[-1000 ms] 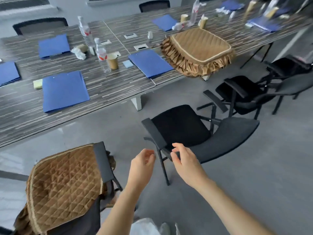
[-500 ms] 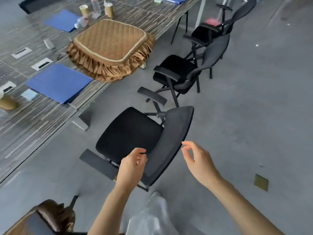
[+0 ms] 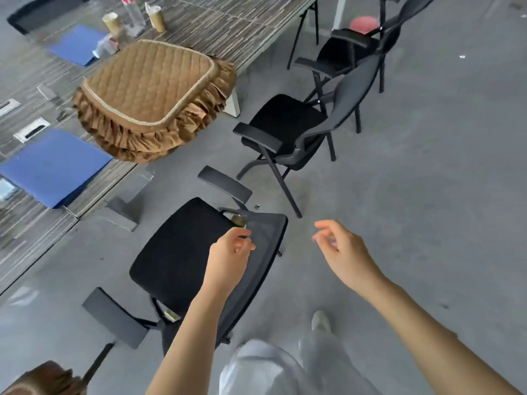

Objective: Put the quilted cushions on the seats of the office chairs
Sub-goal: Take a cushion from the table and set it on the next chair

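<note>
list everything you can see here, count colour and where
quilted cushions: a stack, count unclear, brown, on the table edge; another brown bit at bottom left
office chairs: three, black, bare seats; nearest, next, far
table: one, striped grey-brown, upper left
folders: two, blue, on the table
paper cups: two, tan, far table
floor: grey
trousers: pale, bottom centre
left hand: empty, over nearest chair's backrest
right hand: empty, over floor

Brown diamond-quilted cushion (image 3: 148,84) (cream piping), black chair (image 3: 182,252), blue folder (image 3: 54,166)
</note>
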Tool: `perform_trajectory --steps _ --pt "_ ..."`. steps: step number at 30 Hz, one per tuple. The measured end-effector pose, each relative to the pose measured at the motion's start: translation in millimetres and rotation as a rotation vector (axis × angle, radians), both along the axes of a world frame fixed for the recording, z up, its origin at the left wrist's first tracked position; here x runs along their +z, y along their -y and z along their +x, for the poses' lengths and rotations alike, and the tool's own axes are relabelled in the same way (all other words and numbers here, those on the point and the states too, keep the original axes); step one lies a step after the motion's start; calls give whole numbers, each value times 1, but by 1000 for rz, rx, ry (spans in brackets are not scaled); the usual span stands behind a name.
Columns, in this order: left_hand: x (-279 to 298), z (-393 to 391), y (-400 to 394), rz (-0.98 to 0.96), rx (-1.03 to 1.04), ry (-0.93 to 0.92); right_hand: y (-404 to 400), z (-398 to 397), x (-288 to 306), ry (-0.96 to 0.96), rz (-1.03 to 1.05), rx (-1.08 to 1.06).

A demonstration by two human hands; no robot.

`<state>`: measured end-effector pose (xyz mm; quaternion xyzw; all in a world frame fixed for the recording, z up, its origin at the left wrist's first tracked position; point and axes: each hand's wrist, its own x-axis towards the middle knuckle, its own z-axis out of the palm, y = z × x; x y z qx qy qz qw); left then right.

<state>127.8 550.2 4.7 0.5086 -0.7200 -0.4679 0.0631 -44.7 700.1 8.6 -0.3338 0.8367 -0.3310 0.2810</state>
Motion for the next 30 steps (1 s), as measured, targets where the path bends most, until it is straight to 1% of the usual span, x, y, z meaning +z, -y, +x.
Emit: perform_trajectory --steps 2,5,8,11,14,16,19,21,24,28,30 --pt "2 -28 -16 32 77 -1 13 -36 7 57 -11 39" --pt "4 -60 -30 43 160 7 42 -81 13 57 -4 141" --pt "7 -75 -24 31 246 13 74 -114 18 46 15 254" --pt "8 -86 -3 22 333 9 110 -139 25 26 4 321" --pt "7 -98 32 -21 427 -21 164 -157 28 31 -32 402" --pt "5 -102 57 -45 479 -37 197 -162 29 22 -57 439" --pt "-6 -108 113 -41 609 -104 253 -173 33 28 -58 496" --pt "-15 -112 149 7 707 -151 289 -185 38 54 -40 500" --pt "-30 -123 193 158 873 -260 339 -205 42 43 -5 498" --pt "-40 -133 243 311 975 -317 397 -221 43 9 52 517" --pt "-43 -133 267 344 1015 -337 423 -223 39 1 79 532"
